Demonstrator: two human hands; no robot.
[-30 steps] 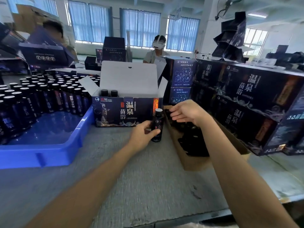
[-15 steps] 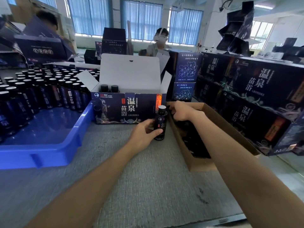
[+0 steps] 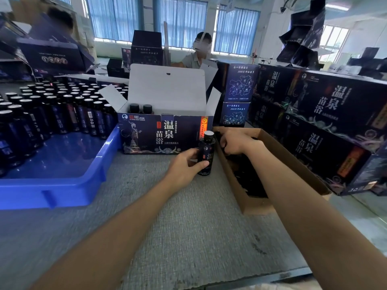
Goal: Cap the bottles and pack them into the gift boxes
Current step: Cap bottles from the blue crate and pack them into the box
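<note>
Big blue tray (image 3: 62, 185) on the left, packed with dark tray bottles (image 3: 62, 116). Open gift box (image 3: 163, 135) centre, 2 capped bottles (image 3: 140, 108) inside. Brown carton (image 3: 251, 204) right: right hand (image 3: 236, 142) dips in, fingers curled, whether round a cap I cannot tell. Left hand (image 3: 184, 164) wraps the bottle (image 3: 206, 155), upright on the table (image 3: 188, 227) just before the box. It looks light, rigid and slick, so grip it mid-body.

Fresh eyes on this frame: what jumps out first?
The open gift box at centre, flap up, dominates. In front of it the left hand grips a dark bottle standing on the table, and the right hand reaches into a cardboard box. At left, rows of bottles crowd the blue tray.
</note>
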